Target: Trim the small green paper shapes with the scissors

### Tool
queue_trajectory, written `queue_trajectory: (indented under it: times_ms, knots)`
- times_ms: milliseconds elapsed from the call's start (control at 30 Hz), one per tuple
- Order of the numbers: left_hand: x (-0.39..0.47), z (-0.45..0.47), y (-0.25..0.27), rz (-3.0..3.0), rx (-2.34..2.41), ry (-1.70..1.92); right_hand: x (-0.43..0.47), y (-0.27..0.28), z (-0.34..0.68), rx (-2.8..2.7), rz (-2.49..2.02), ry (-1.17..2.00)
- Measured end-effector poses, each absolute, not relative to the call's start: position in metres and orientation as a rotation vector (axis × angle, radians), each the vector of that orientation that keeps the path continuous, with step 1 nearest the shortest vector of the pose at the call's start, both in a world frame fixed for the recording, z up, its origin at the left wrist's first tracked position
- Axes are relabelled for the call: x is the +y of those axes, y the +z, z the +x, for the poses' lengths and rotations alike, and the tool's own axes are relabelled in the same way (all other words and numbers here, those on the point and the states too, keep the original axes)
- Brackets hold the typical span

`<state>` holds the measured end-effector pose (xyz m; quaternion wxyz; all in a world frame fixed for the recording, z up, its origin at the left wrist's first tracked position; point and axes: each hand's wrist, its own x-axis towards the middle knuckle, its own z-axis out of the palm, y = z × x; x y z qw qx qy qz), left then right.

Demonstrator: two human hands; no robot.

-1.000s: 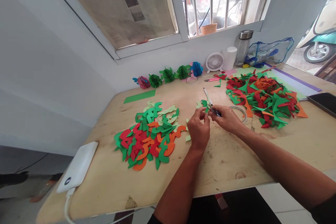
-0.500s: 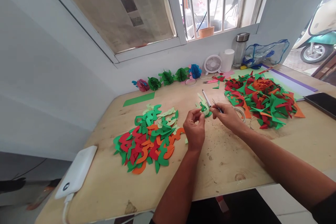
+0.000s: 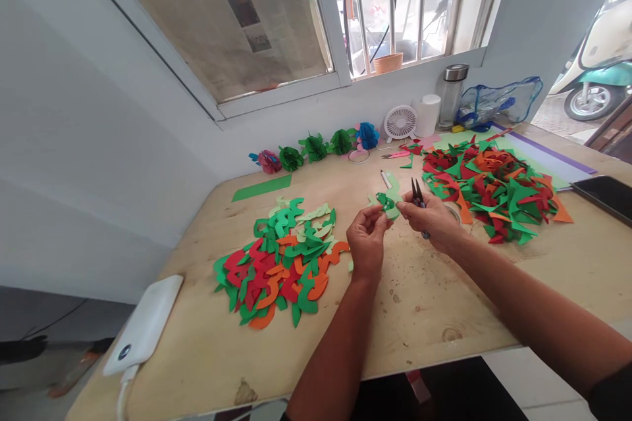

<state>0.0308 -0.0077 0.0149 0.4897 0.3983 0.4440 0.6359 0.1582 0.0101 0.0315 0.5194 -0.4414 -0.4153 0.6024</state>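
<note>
Between my hands is a small green paper piece, dark green with a paler green part. My left hand pinches its lower left edge. My right hand touches its right side with thumb and finger, and also holds a pair of small dark scissors, blades pointing up and away. A light green paper strip and a white pen lie just beyond the fingers. To the left, a heap of curved paper cutouts in green, red and orange spreads over the wooden table.
A pile of pointed paper scraps covers the right side, near a phone. Along the wall stand paper flowers, a small fan, a glass bottle and a clear pouch. A power bank lies at the left edge.
The green paper piece has come up between my hands. The scissors have turned more upright in my right hand, and its thumb and finger have moved onto the paper.
</note>
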Motion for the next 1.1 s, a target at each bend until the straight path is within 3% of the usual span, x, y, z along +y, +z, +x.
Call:
queue_trajectory:
  times_ms: [333,1100]
  knots:
    - [-0.008,0.03,0.016,0.998,1.107,1.349,0.01,0.028,0.158,-1.069,-1.137,1.375]
    - [0.009,0.01,0.007,1.14,1.367,1.426,0.018,0.024,0.163,-1.138,-1.255,1.186]
